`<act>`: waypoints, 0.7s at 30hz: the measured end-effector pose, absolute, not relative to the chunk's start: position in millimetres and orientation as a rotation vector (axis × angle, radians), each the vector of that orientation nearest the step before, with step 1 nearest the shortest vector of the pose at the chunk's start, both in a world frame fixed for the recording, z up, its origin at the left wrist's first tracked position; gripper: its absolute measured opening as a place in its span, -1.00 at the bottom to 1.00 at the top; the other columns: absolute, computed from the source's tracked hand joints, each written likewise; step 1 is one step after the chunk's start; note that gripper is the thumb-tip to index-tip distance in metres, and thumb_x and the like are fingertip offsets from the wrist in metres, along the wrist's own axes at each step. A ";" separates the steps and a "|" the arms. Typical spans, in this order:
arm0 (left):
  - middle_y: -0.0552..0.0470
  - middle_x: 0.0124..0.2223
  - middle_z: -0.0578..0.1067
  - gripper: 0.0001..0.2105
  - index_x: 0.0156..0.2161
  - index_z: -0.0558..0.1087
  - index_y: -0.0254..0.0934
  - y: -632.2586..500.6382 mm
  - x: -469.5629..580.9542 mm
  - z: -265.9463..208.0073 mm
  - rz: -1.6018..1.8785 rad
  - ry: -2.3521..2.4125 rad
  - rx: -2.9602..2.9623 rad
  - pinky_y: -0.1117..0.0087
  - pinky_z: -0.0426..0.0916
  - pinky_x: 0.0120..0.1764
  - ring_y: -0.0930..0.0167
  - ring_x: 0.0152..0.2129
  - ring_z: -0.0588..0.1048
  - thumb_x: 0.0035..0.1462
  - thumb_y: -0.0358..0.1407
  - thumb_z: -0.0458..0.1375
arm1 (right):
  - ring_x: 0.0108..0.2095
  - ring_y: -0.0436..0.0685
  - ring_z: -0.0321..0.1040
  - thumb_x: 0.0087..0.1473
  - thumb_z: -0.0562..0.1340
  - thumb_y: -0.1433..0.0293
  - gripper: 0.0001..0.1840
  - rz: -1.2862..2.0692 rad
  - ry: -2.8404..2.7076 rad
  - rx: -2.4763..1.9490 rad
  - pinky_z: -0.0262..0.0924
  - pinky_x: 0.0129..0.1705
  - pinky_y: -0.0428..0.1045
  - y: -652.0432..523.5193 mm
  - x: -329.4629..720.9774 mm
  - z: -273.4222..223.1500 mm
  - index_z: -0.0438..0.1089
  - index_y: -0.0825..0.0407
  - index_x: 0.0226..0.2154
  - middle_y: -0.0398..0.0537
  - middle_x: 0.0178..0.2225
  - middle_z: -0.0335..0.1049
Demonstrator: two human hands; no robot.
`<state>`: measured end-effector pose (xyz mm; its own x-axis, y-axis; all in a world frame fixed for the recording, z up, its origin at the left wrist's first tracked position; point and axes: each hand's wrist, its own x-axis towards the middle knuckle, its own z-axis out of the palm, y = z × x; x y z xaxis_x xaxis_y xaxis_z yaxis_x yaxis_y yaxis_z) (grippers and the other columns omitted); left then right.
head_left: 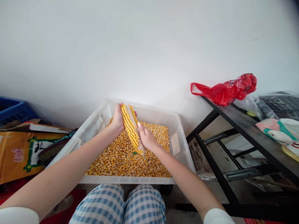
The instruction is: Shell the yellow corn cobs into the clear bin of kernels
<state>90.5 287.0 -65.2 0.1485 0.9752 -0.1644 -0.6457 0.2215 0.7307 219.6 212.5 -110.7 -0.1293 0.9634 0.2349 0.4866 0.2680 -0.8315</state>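
Note:
A yellow corn cob (131, 129) is held at a slant above a white translucent plastic bin (149, 179). Part of the cob is stripped bare along its upper face and right side, while rows of kernels stay on the left. My left hand (118, 118) wraps round its far end, fingers partly hidden behind it. My right hand (147, 137) grips the right side nearer to me, thumb pressed on the cob; its other fingers are out of sight beneath. Loose corn kernels (112, 165) cover the bin's floor, with a small green bit among them.
To the right stands a black table (247, 124) bearing a red plastic bag (226, 90) and other packages. At the left are an orange-brown bag (14, 158) and a blue crate (16, 110). A white wall (144, 49) rises behind the bin.

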 end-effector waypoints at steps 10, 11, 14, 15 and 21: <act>-0.11 -0.55 0.48 -0.62 -0.41 0.35 -0.33 281.7 100.5 -73.2 1.215 0.673 0.637 0.35 0.40 -0.52 0.30 -0.58 0.49 -0.03 0.00 -0.04 | -0.35 0.06 0.30 0.07 -0.09 -0.05 -0.46 0.801 -1.744 -1.386 0.11 -0.30 -0.08 207.6 219.2 -111.1 0.30 0.03 -0.29 -0.07 -0.37 0.37; -0.11 -0.56 0.48 -0.62 -0.42 0.35 -0.33 282.0 101.0 -74.9 1.209 0.670 0.632 0.34 0.40 -0.52 0.29 -0.58 0.49 -0.02 0.00 -0.05 | -0.36 0.06 0.30 0.08 -0.11 -0.05 -0.45 0.788 -1.756 -1.397 0.10 -0.31 -0.08 207.6 219.4 -111.1 0.29 0.04 -0.31 -0.06 -0.38 0.37; -0.11 -0.56 0.47 -0.62 -0.43 0.34 -0.33 284.0 99.8 -77.8 1.202 0.667 0.613 0.34 0.39 -0.51 0.29 -0.57 0.50 0.00 -0.01 -0.07 | -0.35 0.06 0.30 0.12 -0.17 -0.02 -0.44 0.739 -1.771 -1.408 0.10 -0.29 -0.07 210.8 220.1 -111.3 0.29 0.04 -0.35 -0.04 -0.40 0.36; -0.11 -0.56 0.47 -0.61 -0.43 0.34 -0.33 284.8 99.1 -78.1 1.197 0.665 0.607 0.34 0.39 -0.51 0.29 -0.57 0.50 0.01 -0.01 -0.08 | -0.34 0.06 0.30 0.14 -0.19 -0.01 -0.44 0.724 -1.763 -1.401 0.10 -0.28 -0.07 212.3 220.2 -111.5 0.29 0.03 -0.36 -0.05 -0.40 0.36; -0.10 -0.55 0.48 -0.61 -0.43 0.36 -0.32 280.6 102.7 -76.3 1.180 0.650 0.636 0.35 0.39 -0.53 0.31 -0.59 0.48 0.00 0.01 -0.06 | -0.38 0.05 0.29 0.10 -0.14 -0.03 -0.44 0.769 -1.700 -1.372 0.13 -0.29 -0.07 211.5 219.0 -111.9 0.33 0.02 -0.29 -0.08 -0.41 0.36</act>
